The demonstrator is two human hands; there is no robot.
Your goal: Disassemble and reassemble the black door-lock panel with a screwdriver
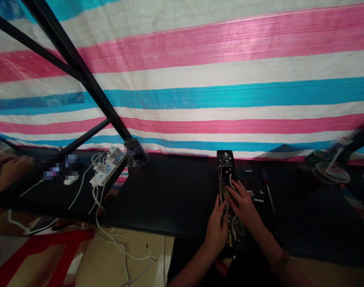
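Long black device (226, 161) with its guts and wires showing, sitting lengthwise across the black table (164, 191); any print on it is too tiny to read. Left hand (216, 229) is curled along its left side, right hand (244, 203) is over it, fingers loosely spread. Can't tell if either's pinching anything. Pixelation blurs the foot of the black pole (102, 97).

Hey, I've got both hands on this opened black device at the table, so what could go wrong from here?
A finger of the left hand or right hand might snag the white wires exposed in the black device.

The small pale pieces beside it, near the right forearm, could be swept away.

The device's near end seems close to the table's front edge, so a pull might unsettle it.
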